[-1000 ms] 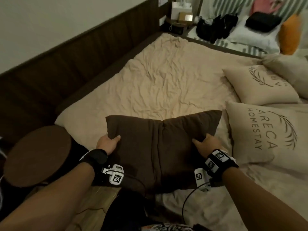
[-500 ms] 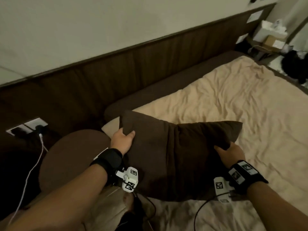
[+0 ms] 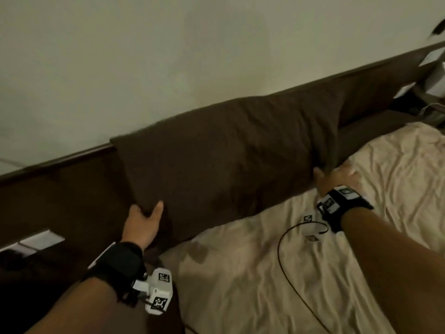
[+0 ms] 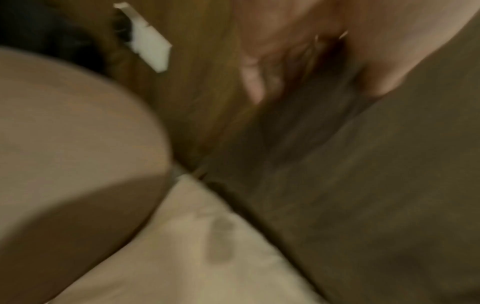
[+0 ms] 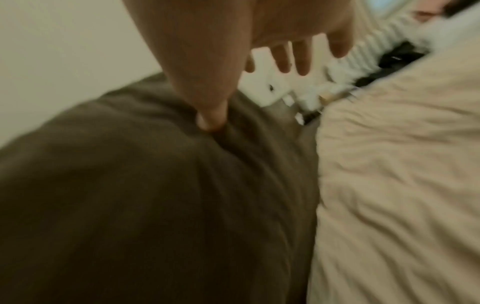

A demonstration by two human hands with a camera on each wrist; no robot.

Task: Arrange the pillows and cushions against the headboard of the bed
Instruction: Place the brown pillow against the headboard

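A dark brown pillow (image 3: 228, 153) stands upright on its long edge against the dark wooden headboard (image 3: 72, 189), at the head of the bed. My left hand (image 3: 144, 218) grips its lower left corner, thumb on the front and fingers behind; the left wrist view shows the hand (image 4: 311, 51) blurred on the pillow (image 4: 363, 185). My right hand (image 3: 334, 177) is at the lower right corner. In the right wrist view that hand (image 5: 272, 41) has its fingers spread straight, and only the thumb (image 5: 207, 107) presses into the pillow (image 5: 155, 195).
A crumpled beige sheet (image 3: 301, 273) covers the bed to the right of the pillow. A white socket plate (image 3: 38, 239) sits on the headboard panel at the left. A round brown side table (image 4: 64, 123) stands beside the bed. Boxes and cables (image 3: 433, 97) clutter the far right.
The brown pillow has gone from over the bed up against the headboard. My right hand has loosened from its corner and spread its fingers. My left hand still grips.
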